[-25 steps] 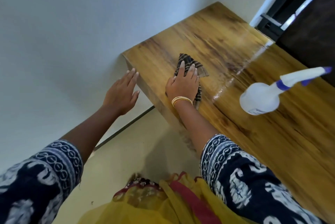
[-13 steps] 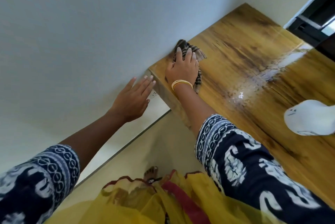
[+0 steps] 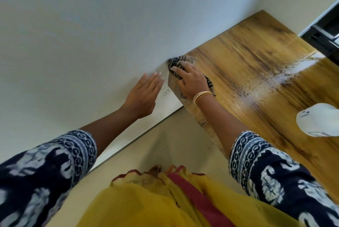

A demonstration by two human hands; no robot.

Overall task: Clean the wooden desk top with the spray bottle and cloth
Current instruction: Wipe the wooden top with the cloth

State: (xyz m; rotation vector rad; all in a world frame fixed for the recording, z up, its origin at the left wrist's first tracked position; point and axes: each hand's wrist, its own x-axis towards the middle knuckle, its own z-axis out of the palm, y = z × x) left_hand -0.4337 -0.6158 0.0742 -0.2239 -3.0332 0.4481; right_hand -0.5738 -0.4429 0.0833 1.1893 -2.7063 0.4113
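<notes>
Now the right hand (image 3: pixel 192 84) presses flat-fingered on the striped cloth (image 3: pixel 178 65) at the bench (image 3: pixel 238 72) corner, against the wall (image 3: pixel 91 24) at ten o'clock. The left hand (image 3: pixel 145 96), released and holding nothing, hovers by the wall. To wipe well, keep an even press and sweep toward the wet streak (image 3: pixel 256 87) at three o'clock. The bottle (image 3: pixel 317 122) stands at four o'clock; its label is unreadable.
</notes>
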